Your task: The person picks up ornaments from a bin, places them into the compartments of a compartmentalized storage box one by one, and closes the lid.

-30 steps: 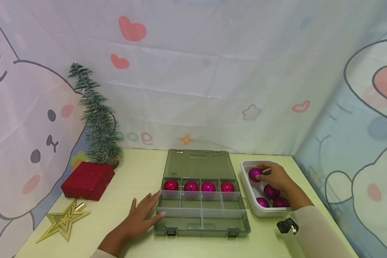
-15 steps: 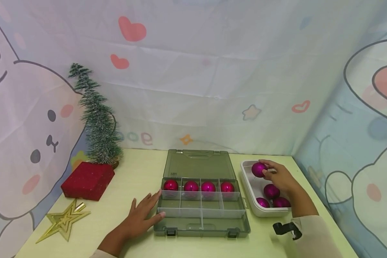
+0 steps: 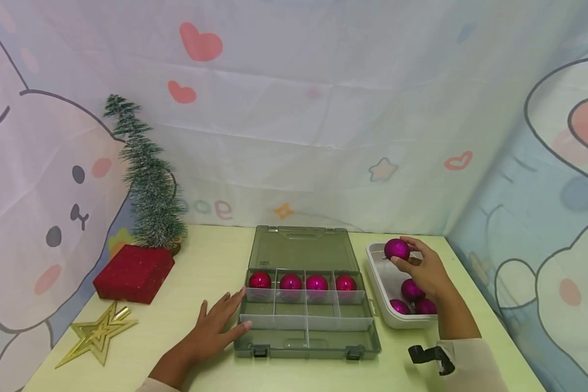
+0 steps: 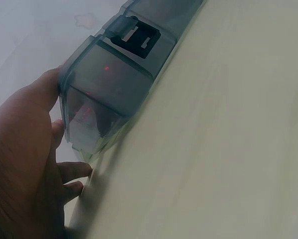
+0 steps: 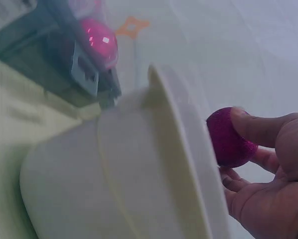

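My right hand (image 3: 427, 271) pinches a glittery purple bauble (image 3: 397, 249) between thumb and fingers, over the far end of a white tub (image 3: 381, 294). In the right wrist view the bauble (image 5: 228, 139) shows just past the tub's rim. Several more purple baubles (image 3: 412, 291) lie inside the tub. My left hand (image 3: 210, 333) is spread at the left side of a grey-green divided box (image 3: 307, 354), its thumb and fingertips at the box wall. The box's lid (image 3: 301, 247) lies folded back. Shiny pink-red baubles (image 3: 291, 282) fill its back row, one to each compartment.
Off to the left stand a small frosted Christmas tree (image 3: 152, 196) and a red box (image 3: 133, 273). A gold star tree topper (image 3: 98, 333) lies in front of them on the pale table (image 3: 206, 256). A printed cloth (image 3: 294, 136) hangs behind the table.
My right hand has lifted the purple bauble up from inside the tub, moving slightly away from me and to the right. The left hand and the divided box have stayed put.
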The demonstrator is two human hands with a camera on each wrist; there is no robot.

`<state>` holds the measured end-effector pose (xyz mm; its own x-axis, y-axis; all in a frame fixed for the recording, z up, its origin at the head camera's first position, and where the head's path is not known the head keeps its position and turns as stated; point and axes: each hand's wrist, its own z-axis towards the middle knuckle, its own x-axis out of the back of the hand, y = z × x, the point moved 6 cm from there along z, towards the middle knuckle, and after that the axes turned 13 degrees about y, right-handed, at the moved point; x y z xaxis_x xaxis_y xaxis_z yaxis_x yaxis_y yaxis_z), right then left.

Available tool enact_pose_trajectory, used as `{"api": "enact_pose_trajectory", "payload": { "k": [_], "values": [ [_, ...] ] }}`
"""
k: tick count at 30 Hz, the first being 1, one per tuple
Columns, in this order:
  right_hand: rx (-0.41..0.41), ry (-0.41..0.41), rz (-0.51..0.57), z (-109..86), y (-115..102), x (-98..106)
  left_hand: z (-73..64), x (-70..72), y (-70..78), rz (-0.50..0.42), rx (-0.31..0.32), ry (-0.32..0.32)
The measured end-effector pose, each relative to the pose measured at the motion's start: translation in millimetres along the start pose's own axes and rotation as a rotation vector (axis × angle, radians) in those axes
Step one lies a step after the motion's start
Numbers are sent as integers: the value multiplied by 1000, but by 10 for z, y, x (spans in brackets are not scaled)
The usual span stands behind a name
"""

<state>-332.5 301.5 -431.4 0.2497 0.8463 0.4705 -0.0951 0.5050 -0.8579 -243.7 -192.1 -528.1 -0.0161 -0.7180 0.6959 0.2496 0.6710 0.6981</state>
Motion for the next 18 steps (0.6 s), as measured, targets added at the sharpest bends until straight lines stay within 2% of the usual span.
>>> {"api": "enact_pose_trajectory", "payload": {
  "k": [9,13,18],
  "values": [
    [62,-28,41,-115,-169,-160,-3,2,0,-6,-5,5],
    [97,-55,87,-169,-282,-283,-2,-1,3,-14,-3,3],
    [100,-96,175,-227,-406,-469,-5,3,-6,-9,1,3]
  ]
}}
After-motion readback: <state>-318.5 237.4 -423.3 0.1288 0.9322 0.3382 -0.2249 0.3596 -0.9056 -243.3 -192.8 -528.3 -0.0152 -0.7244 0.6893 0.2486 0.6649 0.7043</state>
